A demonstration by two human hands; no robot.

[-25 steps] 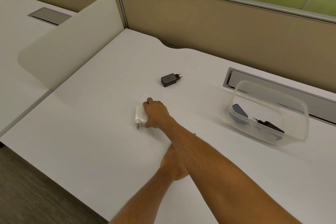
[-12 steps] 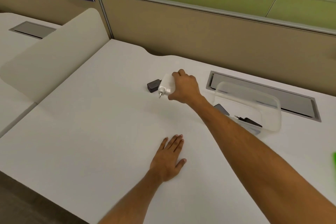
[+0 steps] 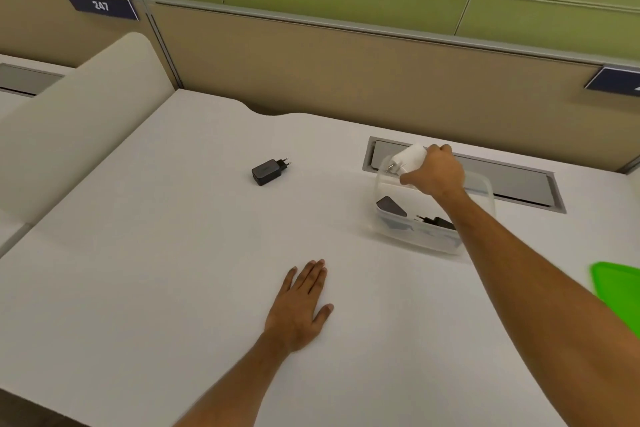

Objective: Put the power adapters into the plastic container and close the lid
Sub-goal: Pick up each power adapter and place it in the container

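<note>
My right hand [image 3: 436,173] grips a white power adapter [image 3: 408,158] and holds it just above the open clear plastic container [image 3: 419,239], its prongs pointing left and down. Inside the container lie two dark adapters, one at the left [image 3: 390,206] and one partly hidden behind my right forearm [image 3: 437,221]. A black power adapter [image 3: 269,171] rests on the white desk, left of the container. My left hand [image 3: 301,305] lies flat on the desk, palm down, fingers together, holding nothing. A green lid [image 3: 620,291] shows at the right edge.
A grey cable hatch [image 3: 519,184] is set into the desk behind the container. A tan partition wall [image 3: 346,69] runs along the back. A curved white divider [image 3: 79,114] stands at the left side of the desk.
My right hand lifted the white adapter off the desk and carried it right, from near the black adapter to above the container. My left hand stays flat on the desk.
</note>
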